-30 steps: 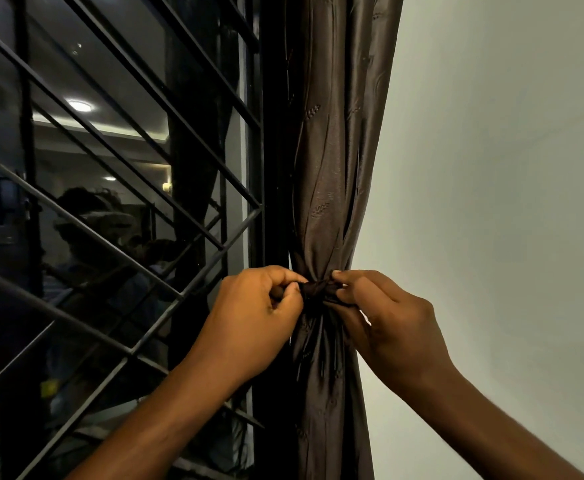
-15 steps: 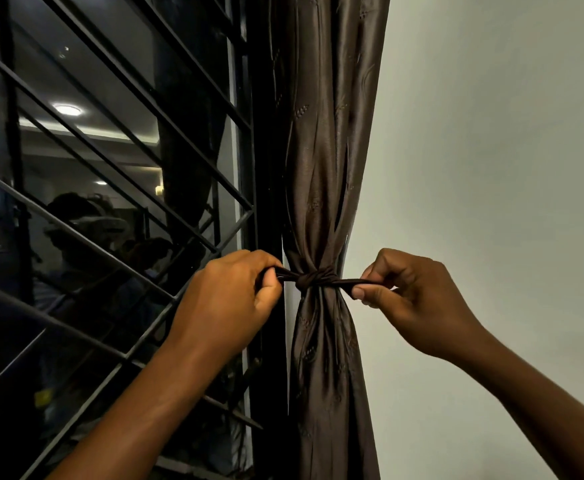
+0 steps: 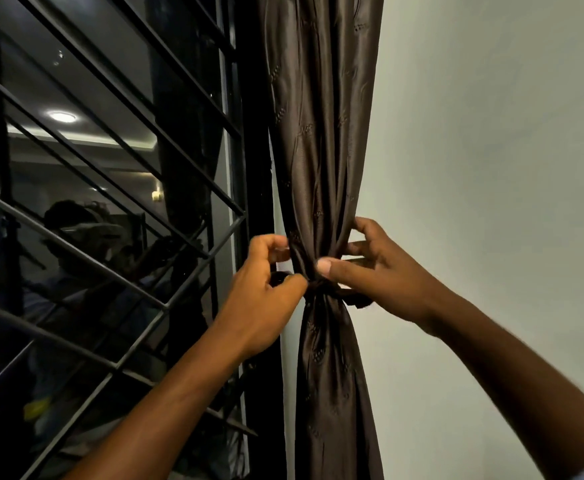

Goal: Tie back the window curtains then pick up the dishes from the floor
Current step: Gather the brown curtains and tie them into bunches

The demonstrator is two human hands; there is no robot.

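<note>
A dark brown satin curtain (image 3: pixel 321 140) hangs gathered between the window and the wall. A matching brown tie band (image 3: pixel 351 296) is knotted around its narrow waist, one loose end sticking out to the right. My left hand (image 3: pixel 266 289) is at the left of the knot, thumb and fingers pinching dark fabric there. My right hand (image 3: pixel 380 271) grips the gathered curtain just above the knot, thumb pressed on the front folds and fingers curled behind. No dishes are in view.
A black window frame (image 3: pixel 255 168) with slanted metal security bars (image 3: pixel 110 244) fills the left half; the dark glass reflects a ceiling light and a person. A plain pale wall (image 3: pixel 491 168) fills the right half.
Both hands had pulled the tie ends outward, tightening the knot. Now they have come back in to the curtain, the right hand gripping the folds above the knot, its tie end hanging loose.
</note>
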